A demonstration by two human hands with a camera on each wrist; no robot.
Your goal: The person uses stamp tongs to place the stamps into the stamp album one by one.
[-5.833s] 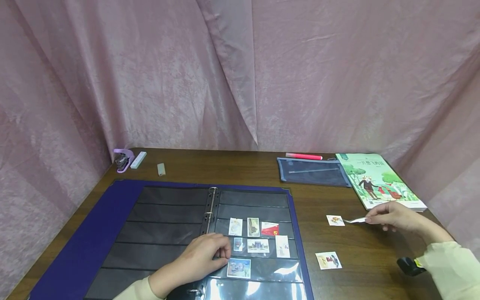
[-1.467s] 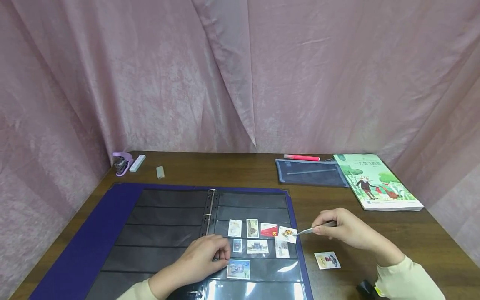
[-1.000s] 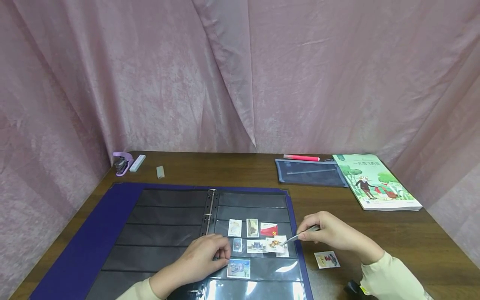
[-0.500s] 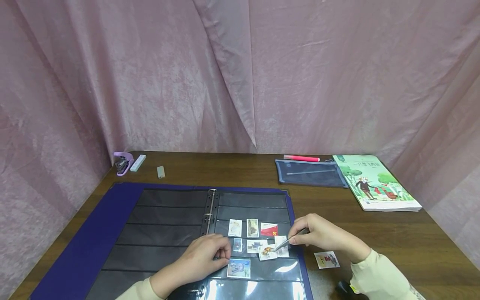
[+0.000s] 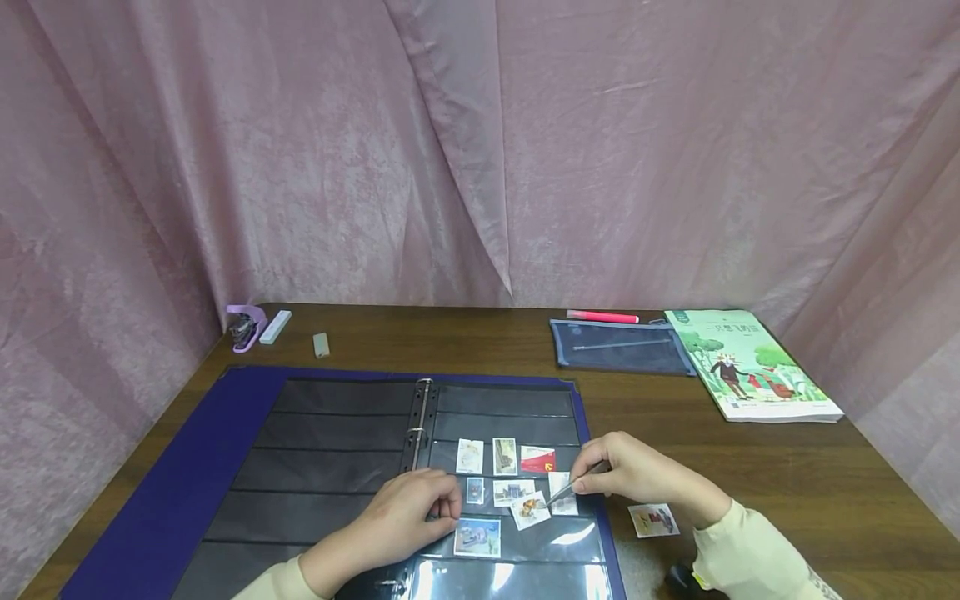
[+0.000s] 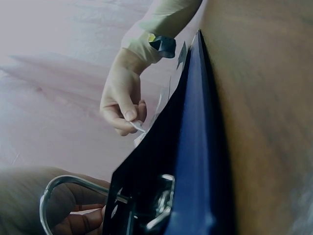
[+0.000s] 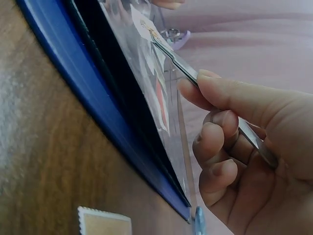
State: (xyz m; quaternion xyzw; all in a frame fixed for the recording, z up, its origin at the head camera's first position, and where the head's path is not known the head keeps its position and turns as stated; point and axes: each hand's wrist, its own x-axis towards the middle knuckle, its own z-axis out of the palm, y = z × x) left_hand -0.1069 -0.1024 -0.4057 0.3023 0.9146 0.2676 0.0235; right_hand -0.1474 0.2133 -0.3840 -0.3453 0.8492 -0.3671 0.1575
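My right hand (image 5: 626, 471) pinches metal tweezers (image 7: 183, 68) between thumb and fingers. The tweezer tips hold a small white stamp (image 5: 530, 510) with an orange-brown picture, slightly tilted over the album's right page. Around it in the clear pockets are several stamps, among them a red one (image 5: 538, 459), a tall pale one (image 5: 563, 493) and a blue one (image 5: 477, 537). My left hand (image 5: 408, 508) rests, fingers loosely curled, over the open stamp album (image 5: 330, 479) near its binder rings, left of the blue stamp. In the left wrist view a metal ring (image 6: 73, 178) partly covers this hand.
Another stamp (image 5: 654, 520) lies on the wooden table right of the album, beside my right forearm. Farther back are a mesh pouch (image 5: 626, 347), a red marker (image 5: 603, 317), a green book (image 5: 753, 367), an eraser-like block (image 5: 321, 344) and a purple tape dispenser (image 5: 247, 327).
My right hand picked up the stamp from the table with the tweezers, carried it left over the album page, then lowered and turned it slightly. The left hand stayed in place.
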